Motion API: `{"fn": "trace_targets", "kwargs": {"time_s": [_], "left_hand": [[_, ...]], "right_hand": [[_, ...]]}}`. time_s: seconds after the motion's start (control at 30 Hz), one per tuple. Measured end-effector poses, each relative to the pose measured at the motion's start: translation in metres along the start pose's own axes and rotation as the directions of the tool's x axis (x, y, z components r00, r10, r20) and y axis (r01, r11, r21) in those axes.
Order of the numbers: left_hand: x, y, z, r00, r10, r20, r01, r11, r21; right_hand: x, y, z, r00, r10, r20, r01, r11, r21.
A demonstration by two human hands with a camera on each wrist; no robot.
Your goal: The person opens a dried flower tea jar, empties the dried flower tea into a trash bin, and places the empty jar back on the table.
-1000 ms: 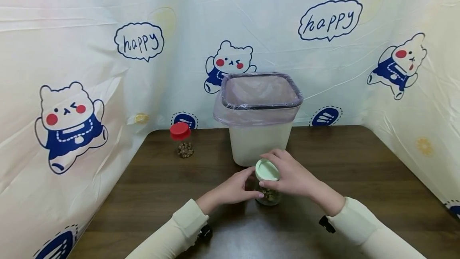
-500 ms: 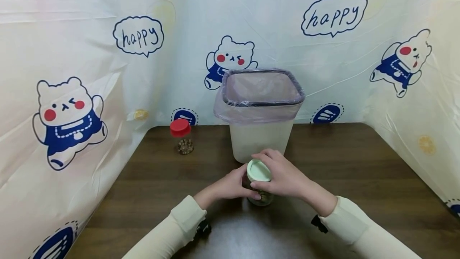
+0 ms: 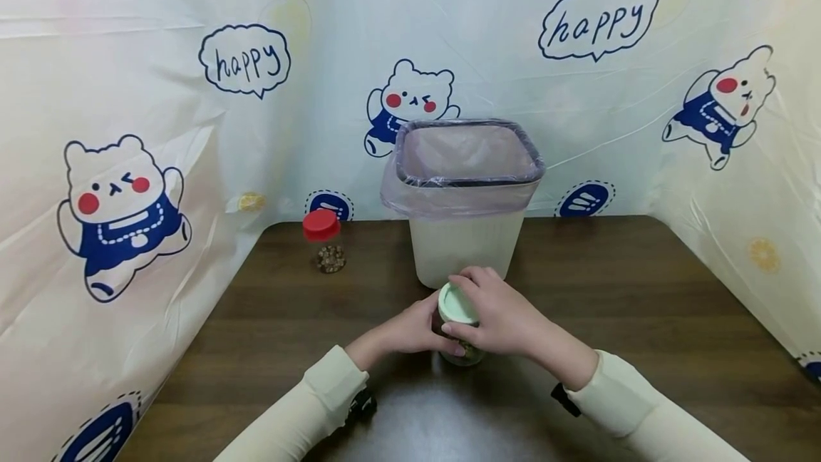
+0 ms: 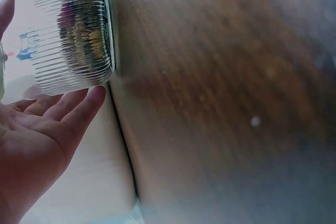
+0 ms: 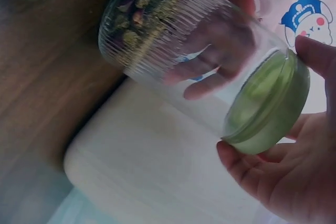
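A ribbed clear glass jar (image 5: 163, 30) with dried flowers and buds at its bottom stands on the table, capped by a pale green lid (image 3: 454, 305). My left hand (image 3: 410, 328) holds the jar's side, with the thumb in front. In the left wrist view its fingers (image 4: 79, 111) lie along the ribbed glass. From the right, my right hand (image 3: 507, 312) grips the lid, thumb on the near side and fingers over the far side. The right wrist view shows the lid sitting on the jar's mouth.
A cream bin (image 3: 465, 248) lined with a translucent purplish bag (image 3: 462, 199) stands just behind the jar. Farther left is a clear jar (image 3: 330, 257) with a red lid (image 3: 321, 224) and brownish contents. A printed curtain (image 3: 308, 120) surrounds the dark wooden table (image 3: 616, 284).
Both hands and the green-lidded jar have moved left in the head view, mostly in the first half second. The right hand stays on the lid. The camera view has tilted down slightly.
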State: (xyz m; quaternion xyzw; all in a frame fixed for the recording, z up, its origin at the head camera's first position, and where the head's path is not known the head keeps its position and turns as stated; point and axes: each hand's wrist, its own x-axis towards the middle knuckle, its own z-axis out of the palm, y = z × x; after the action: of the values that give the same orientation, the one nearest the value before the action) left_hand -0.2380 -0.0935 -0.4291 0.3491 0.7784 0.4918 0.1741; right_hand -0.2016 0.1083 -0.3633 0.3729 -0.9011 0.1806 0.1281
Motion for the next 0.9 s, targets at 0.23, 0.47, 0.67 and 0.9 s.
{"fn": "trace_targets", "kwargs": {"time_s": [0.23,0.47,0.67,0.9], "left_hand": [[0.000,-0.001,-0.002,1.000,-0.021,-0.009,0.021,0.999,0.031],[0.001,0.001,-0.002,1.000,-0.019,-0.001,0.019,0.996,0.085],[0.002,0.004,-0.003,1.000,-0.005,-0.003,0.006,0.990,0.139],[0.003,0.005,-0.003,1.000,-0.013,-0.016,0.016,0.986,0.165]], "right_hand": [[0.006,-0.012,-0.002,0.998,0.044,0.047,-0.034,0.979,-0.201],[0.012,-0.019,-0.001,0.990,0.112,0.081,-0.074,0.925,-0.371],[0.012,-0.013,0.001,0.996,0.063,0.064,-0.038,0.940,-0.340],[0.011,-0.004,0.008,0.999,-0.028,-0.028,0.018,0.959,-0.284]]}}
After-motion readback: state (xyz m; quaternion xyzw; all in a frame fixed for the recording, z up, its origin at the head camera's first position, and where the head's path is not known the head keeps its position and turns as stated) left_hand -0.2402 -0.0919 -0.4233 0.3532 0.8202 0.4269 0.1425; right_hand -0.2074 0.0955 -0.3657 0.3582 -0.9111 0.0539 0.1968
